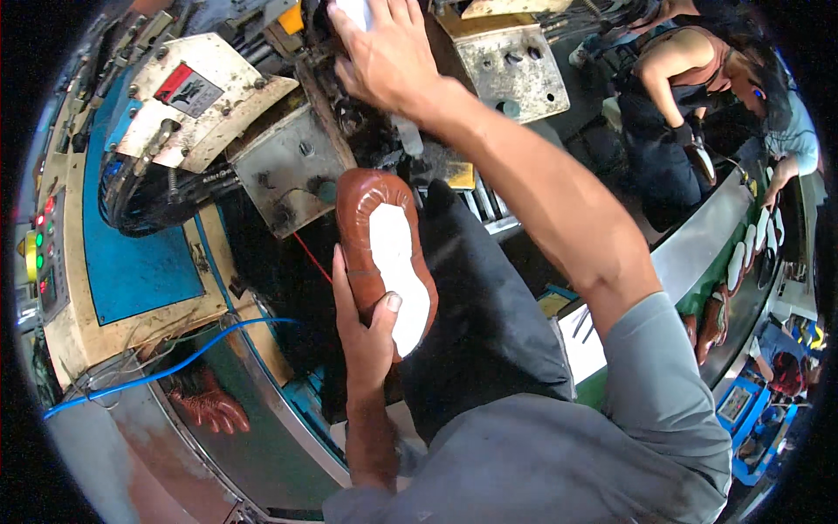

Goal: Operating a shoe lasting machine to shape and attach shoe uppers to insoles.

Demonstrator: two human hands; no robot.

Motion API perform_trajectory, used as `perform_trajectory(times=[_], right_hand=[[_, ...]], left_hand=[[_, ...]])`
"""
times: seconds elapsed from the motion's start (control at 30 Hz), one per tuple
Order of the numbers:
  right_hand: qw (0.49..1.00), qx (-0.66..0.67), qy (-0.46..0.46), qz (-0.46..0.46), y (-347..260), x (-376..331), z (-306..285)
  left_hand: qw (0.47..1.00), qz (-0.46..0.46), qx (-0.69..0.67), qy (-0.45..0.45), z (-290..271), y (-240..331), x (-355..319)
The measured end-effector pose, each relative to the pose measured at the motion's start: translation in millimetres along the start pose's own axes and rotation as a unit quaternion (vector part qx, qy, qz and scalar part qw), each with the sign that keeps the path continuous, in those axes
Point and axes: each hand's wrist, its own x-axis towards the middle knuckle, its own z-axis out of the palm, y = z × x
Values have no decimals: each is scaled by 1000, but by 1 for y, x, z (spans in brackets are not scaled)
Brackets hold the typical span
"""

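Note:
My left hand [367, 345] grips a brown leather shoe upper [356, 210], bottom side up, with its thumb pressed on the white insole [393, 249]. The leather is gathered in folds around the toe, which points away from me toward the machine. My right hand [388, 57] is stretched out to the machine at the top edge, its fingers around a white piece [353, 10]. Only part of that piece shows, and the fingertips run out of the picture, so its kind is unclear.
Greasy metal plates [292, 166] and hoses flank the machine. A panel with lit buttons [48, 240] stands left, above a blue hose [157, 374]. Brown leather pieces [209, 406] lie at lower left. On the right, a co-worker [681, 79] sits by a green conveyor [694, 301] carrying several shoes.

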Motion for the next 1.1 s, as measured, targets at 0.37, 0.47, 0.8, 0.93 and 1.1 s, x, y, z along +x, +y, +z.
perform_trajectory(times=[0.37, 0.47, 0.8, 0.93, 1.1], right_hand=[[993, 101, -51, 23, -14, 53, -15], [993, 105, 41, 21, -18, 61, -15], [832, 442, -266, 202, -42, -100, -115], [680, 548, -342, 345, -49, -161, -159], [696, 483, -347, 402, 6, -270, -225]], left_hand=[[997, -58, -41, -13, 23, -4, 43], [997, -50, -57, 5, 26, -9, 44], [997, 47, -3, 59, 37, -24, 24], [995, 69, 68, 36, 44, -32, -10], [986, -44, -148, -67, 55, -60, -48]])
